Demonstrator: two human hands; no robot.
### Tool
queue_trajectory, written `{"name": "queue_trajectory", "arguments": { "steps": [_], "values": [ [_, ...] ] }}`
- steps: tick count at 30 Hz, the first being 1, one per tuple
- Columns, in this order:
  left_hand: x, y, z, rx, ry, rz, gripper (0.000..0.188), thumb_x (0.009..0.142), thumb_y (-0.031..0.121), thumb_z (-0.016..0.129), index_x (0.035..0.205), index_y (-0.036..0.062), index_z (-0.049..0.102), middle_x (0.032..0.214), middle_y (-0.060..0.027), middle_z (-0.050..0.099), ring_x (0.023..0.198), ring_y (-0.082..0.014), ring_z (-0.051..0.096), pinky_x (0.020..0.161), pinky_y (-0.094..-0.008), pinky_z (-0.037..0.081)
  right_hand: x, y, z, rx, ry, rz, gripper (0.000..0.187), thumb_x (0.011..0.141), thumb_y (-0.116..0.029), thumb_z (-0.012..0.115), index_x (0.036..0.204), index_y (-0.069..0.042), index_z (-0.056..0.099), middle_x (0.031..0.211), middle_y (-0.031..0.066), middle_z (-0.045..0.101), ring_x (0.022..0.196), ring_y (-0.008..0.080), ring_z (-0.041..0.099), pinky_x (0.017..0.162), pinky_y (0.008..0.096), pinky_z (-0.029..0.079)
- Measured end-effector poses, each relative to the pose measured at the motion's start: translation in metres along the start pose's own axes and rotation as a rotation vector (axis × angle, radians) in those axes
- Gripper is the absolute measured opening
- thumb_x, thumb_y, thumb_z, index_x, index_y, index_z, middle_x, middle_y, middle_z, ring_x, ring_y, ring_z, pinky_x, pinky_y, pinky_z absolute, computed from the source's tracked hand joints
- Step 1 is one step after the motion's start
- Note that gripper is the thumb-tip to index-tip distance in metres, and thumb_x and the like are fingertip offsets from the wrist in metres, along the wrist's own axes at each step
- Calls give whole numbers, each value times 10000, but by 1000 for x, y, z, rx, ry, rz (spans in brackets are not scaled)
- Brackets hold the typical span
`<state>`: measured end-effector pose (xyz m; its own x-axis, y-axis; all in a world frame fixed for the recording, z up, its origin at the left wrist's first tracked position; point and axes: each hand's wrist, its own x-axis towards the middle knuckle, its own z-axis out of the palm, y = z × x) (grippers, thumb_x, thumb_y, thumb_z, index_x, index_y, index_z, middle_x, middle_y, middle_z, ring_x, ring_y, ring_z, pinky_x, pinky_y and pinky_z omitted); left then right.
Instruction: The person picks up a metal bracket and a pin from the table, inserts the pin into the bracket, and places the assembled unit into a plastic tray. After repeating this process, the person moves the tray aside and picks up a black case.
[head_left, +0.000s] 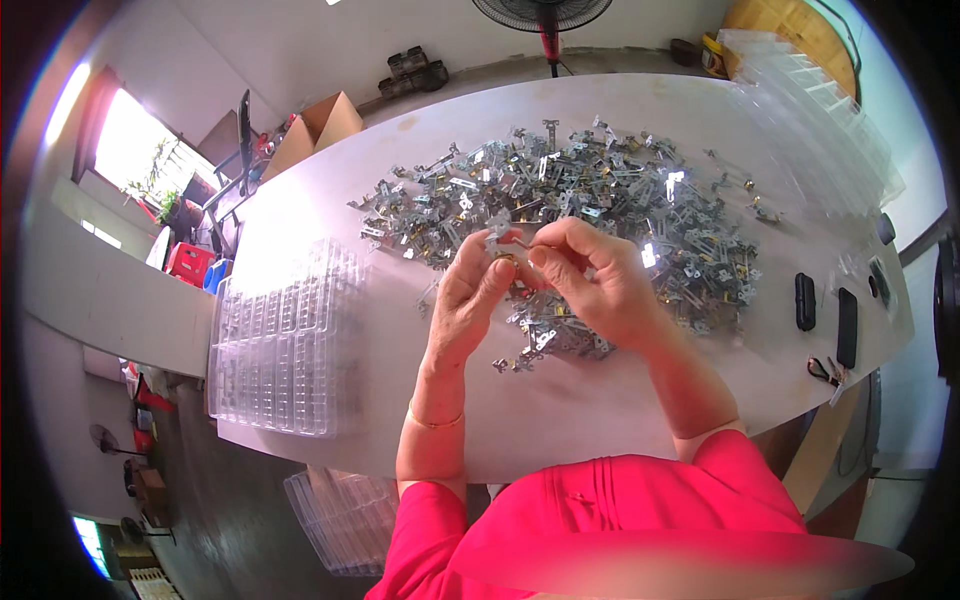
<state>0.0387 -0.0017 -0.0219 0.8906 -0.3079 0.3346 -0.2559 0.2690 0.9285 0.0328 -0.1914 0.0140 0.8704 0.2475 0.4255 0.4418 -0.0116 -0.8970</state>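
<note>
Small metal part point(499, 226) in the left hand point(466, 298): lower portion covered by the grip, exact form too small to resolve; contact between it and the right hand point(603, 288) cannot be made out. Heap of metal brackets point(545, 175) partly obscured by both hands, and contents of the clear plastic trays point(275, 350) indistinct under glare. Pedestal fan point(543, 12) cut by the upper edge; red shirt point(620, 500) cut by the lower, partly masked by a blurred oval patch point(680, 567).

Glare from left window point(140, 140), washed-out tabletop point(288, 212), glinting metal pieces point(570, 185); dark bent edges
</note>
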Motion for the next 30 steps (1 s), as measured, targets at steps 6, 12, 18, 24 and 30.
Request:
{"name": "queue_trajectory", "arguments": {
  "steps": [6,12,18,24,30],
  "values": [
    [0,-3,1,-49,-42,-14,303,1043,225,564,1259,17,519,940,-53,647,829,-149,659,741,-281,502,0,-2,-4,-158,64,-32,59,968,-103,651,988,-48,637,720,68,651,615,93,597,570,271,472],
    [-2,3,4,59,17,-60,255,1037,179,569,1241,27,550,870,-38,637,778,-109,613,688,-252,489,1,2,-4,-264,120,-109,66,940,-104,672,970,-59,634,759,108,662,590,220,619,556,331,472],
    [-4,5,-1,358,107,-34,230,1009,103,571,1231,43,566,755,-9,615,702,-67,544,638,-240,455,-1,-5,-6,-398,119,-130,106,938,-98,665,1025,-60,618,866,128,706,731,281,707,622,355,527],
    [-6,11,1,524,33,-51,239,957,32,614,1192,1,588,808,0,607,713,-68,552,636,-237,458,-1,0,-6,-251,77,-54,145,949,-98,650,1079,-54,603,902,143,728,833,284,738,676,354,558],
    [-3,10,5,860,38,191,254,897,54,658,1146,22,619,791,-102,654,730,-228,624,705,-355,494,-1,0,-5,-324,27,-27,88,934,-100,663,1005,-52,641,940,122,694,753,288,690,662,358,538]
  ]
}}
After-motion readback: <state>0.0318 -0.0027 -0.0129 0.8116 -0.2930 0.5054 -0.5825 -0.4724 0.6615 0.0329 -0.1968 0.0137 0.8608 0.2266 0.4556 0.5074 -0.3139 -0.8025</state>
